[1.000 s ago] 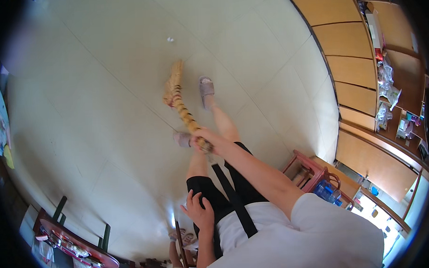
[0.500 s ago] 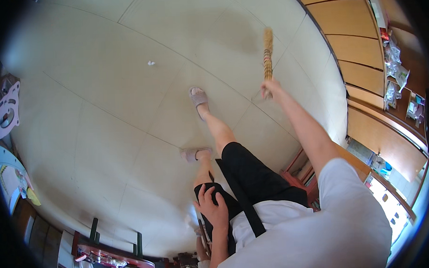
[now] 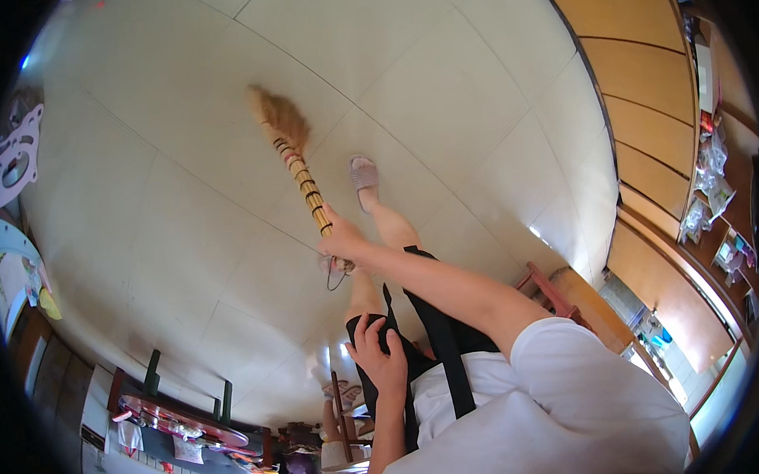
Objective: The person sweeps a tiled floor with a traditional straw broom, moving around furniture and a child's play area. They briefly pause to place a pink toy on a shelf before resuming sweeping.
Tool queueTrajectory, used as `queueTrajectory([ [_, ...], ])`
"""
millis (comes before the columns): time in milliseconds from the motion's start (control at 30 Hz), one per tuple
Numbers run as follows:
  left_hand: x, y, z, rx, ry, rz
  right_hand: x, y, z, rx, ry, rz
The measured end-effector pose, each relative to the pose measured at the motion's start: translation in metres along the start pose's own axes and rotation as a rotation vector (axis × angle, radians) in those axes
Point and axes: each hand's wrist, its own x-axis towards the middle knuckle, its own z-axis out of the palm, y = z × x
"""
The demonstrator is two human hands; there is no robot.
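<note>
A short straw broom [image 3: 307, 188], its handle wound with dark bands, reaches across in front of my legs. My right hand [image 3: 344, 238] is closed round the lower handle, where a wire loop hangs from the end. The pale bristles point far left, low over or on the tiled floor [image 3: 185, 168]; contact cannot be told. My left hand [image 3: 379, 356] rests at my left thigh over the black shorts [image 3: 432, 314], fingers spread and holding nothing. One ribbed slipper [image 3: 364, 172] shows beyond the broom; my other foot is hidden behind the right hand.
Wooden cabinets [image 3: 648, 77] line the right side, beside shelves with plastic bags [image 3: 712, 171]. A reddish wooden stool [image 3: 553, 291] stands right of my legs. At lower left is a low red table [image 3: 185, 423]; near it, another person's feet [image 3: 345, 390] show.
My right hand has swept the broom from the far right leftward and nearer, across my legs. A small white scrap on the floor no longer shows. My left hand stays at the thigh.
</note>
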Motion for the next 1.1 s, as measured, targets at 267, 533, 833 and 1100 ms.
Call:
queueTrajectory([
  [267,-0.003,-0.003,-0.001,-0.069,0.072,0.015,-0.035,-0.030,-0.123,-0.070,0.192,-0.182],
  [533,0.016,-0.031,-0.005,-0.110,0.071,0.031,0.086,-0.132,-0.225,0.035,0.415,-0.062],
  [833,0.033,-0.045,-0.061,-0.052,0.092,-0.014,0.084,-0.064,0.013,-0.467,0.242,-0.235],
  [1100,0.069,-0.027,-0.108,-0.013,0.239,0.058,0.019,-0.113,-0.085,-0.339,0.187,-0.304],
])
